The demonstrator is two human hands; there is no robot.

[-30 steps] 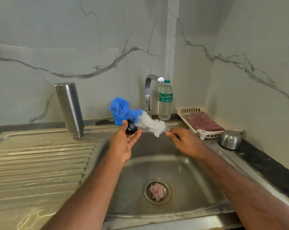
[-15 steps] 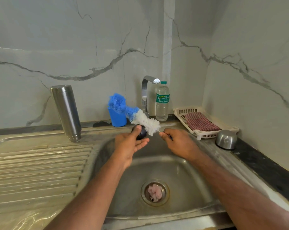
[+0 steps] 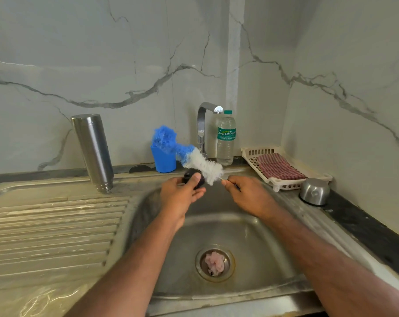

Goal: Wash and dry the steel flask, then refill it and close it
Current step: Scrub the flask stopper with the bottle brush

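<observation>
The biggest change is in the view itself: compared with a second ago the head camera sits a little lower and closer, so the sink (image 3: 251,248) fills more of the picture. Inside this view, the two hands are now nearer to each other than before, above the back edge of the basin. The left hand (image 3: 182,193) grips a small dark stopper (image 3: 192,180), thumb on top, and the right hand (image 3: 246,193) pinches the wire handle of the bottle brush (image 3: 203,164). The white bristles now touch the stopper, where a second ago they were only beside it. This probably means that the person is scrubbing the stopper, so the washing part of the task is not finished; drying, refilling and closing are not yet done.

The steel flask (image 3: 93,152) stands mouth down on the draining board (image 3: 52,225), left of the basin and well apart from both hands, tilted a little in this wide view. It has not moved.

Behind the hands is the tap (image 3: 204,124), with no water visible from it. Just beside it stands a plastic water bottle (image 3: 226,138), and left of it a blue cup (image 3: 163,160). On the right of the bench a white tray (image 3: 283,181) holds a red checked cloth (image 3: 279,167), and a small steel cup (image 3: 314,191) lies upside down near it. In the drain (image 3: 214,263) sits a pale lump that may slow the water.
</observation>
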